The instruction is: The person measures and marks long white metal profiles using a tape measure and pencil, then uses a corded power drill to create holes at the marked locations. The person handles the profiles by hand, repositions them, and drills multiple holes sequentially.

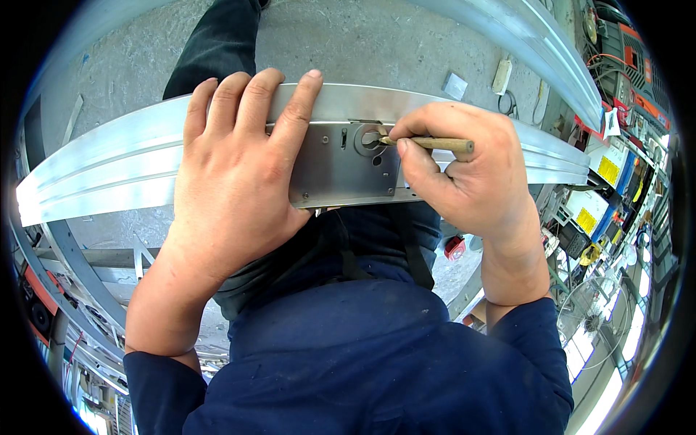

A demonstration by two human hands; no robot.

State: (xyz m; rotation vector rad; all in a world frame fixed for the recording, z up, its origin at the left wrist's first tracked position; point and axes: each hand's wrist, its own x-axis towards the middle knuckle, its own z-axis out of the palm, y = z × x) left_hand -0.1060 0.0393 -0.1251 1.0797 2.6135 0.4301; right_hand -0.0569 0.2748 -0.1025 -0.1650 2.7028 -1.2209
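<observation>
A brushed-metal lock case [341,168] lies against a long silver aluminium profile [109,163] that spans the view in front of my body. My left hand [243,145] reaches across the left part of the case and the profile. Its fingers are spread over the far edge and its thumb is at the near edge, holding the case there. In my right hand [467,159], pinched between thumb and fingers, is a wooden pencil [442,144]. The pencil's tip is at the keyhole-shaped opening [372,140] of the case.
Another long silver profile [536,43] runs across the far right. On the grey floor [348,43] lie a small pale piece [455,85], a white strip [502,77] and scissors [510,104]. Tools and boxes crowd the right side, with a wire-guard fan [593,319]. Metal framing [83,268] stands at left.
</observation>
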